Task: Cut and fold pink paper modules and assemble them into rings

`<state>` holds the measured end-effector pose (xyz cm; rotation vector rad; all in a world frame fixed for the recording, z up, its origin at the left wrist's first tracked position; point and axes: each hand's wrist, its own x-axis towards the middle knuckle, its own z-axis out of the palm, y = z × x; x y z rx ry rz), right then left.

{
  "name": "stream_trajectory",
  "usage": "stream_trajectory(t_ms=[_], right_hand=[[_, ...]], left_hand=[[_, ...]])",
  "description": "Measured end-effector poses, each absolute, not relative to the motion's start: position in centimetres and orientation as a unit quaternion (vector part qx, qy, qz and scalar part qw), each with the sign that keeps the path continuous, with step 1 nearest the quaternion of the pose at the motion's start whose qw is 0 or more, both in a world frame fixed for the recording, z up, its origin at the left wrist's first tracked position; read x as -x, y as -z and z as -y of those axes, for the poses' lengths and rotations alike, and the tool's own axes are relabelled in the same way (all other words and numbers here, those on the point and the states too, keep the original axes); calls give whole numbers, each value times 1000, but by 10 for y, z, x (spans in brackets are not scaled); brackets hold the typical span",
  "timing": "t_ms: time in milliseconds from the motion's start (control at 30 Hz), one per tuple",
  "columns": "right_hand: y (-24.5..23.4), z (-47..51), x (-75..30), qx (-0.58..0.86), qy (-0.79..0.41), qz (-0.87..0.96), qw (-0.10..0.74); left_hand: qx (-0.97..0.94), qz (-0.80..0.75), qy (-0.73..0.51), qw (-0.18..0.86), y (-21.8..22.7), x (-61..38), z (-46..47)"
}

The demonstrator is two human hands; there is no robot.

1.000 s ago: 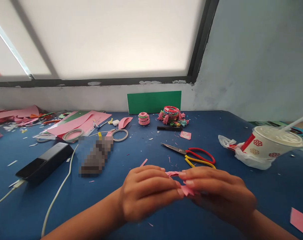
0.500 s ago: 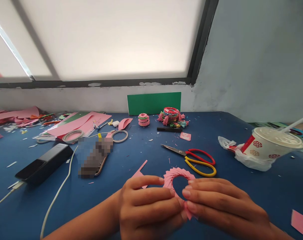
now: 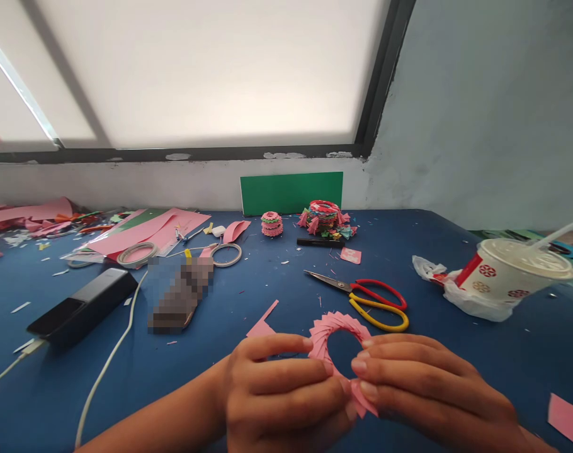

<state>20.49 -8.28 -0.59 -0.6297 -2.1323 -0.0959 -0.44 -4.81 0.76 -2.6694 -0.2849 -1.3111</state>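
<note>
Pink folded-paper ring [image 3: 336, 322], between left hand [image 3: 284, 387] and right hand [image 3: 435, 380], both hands pinching its sides

the pleated pink paper ring [image 3: 320, 340] sits between the left hand [image 3: 289, 390] and the right hand [image 3: 437, 380], over the blue counter [image 3: 258, 283], and just behind the ring lie the metal scissors with red and yellow handles [image 3: 344, 287]. farther back, the slim black stick [image 3: 317, 243] lies in front of the round multicoloured paper stack [image 3: 325, 217], which has the short pink paper stack [image 3: 272, 225] to its left and the upright green rectangular board [image 3: 291, 192] behind both. the boxy black device [image 3: 85, 302] rests at left, the white paper cup [image 3: 506, 270] at right.
</note>
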Motion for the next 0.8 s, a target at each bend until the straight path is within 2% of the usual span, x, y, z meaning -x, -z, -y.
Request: stream_trajectory(t_ms=[100,200,533,800], right_hand=[[5,74,-202,211,51,872,439],[5,66,-196,189,69,858,472],[3,65,-191,233,124,810,523],[6,66,-188,220,49,819,528]], left_hand=[[881,81,452,113,-9,4,45],[861,44,487,143,-8,3,43],[849,77,512,102,-5,1,47],[834,89,536,93,-1,-2,49]])
